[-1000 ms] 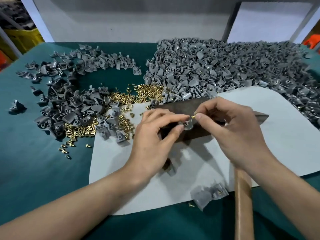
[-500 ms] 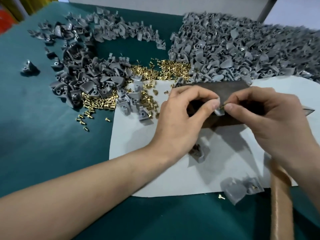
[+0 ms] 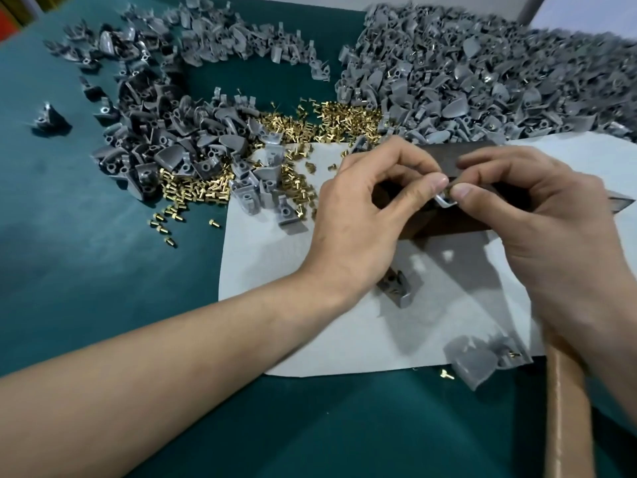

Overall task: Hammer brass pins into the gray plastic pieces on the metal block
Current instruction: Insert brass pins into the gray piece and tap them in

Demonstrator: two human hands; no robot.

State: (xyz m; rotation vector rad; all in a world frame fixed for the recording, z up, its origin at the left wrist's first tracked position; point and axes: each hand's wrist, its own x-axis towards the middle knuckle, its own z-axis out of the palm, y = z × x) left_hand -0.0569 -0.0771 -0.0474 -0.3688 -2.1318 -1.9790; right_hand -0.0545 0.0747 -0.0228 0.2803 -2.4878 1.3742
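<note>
A dark metal block (image 3: 448, 222) lies on a white sheet (image 3: 310, 322) in the middle of the table. Over the block, my left hand (image 3: 372, 215) pinches a small gray plastic piece (image 3: 444, 201) between thumb and forefinger. My right hand (image 3: 537, 215) presses a brass pin (image 3: 447, 193) against that piece with its fingertips; the pin is mostly hidden. A wooden hammer handle (image 3: 568, 419) runs under my right wrist, its head (image 3: 620, 203) poking out past the hand. Loose brass pins (image 3: 324, 122) lie scattered behind the sheet.
A large heap of gray pieces (image 3: 482, 74) fills the back right, and a smaller heap (image 3: 165, 132) sits at the left. Two single gray pieces, one (image 3: 400, 288) below the block and one (image 3: 479, 360) at the sheet's front edge. Green table cover (image 3: 86, 270).
The view has tilted down and shifted, so everything sits further right and lower. My two hands stay together over the block, fingertips closing tighter on the piece and pin.
</note>
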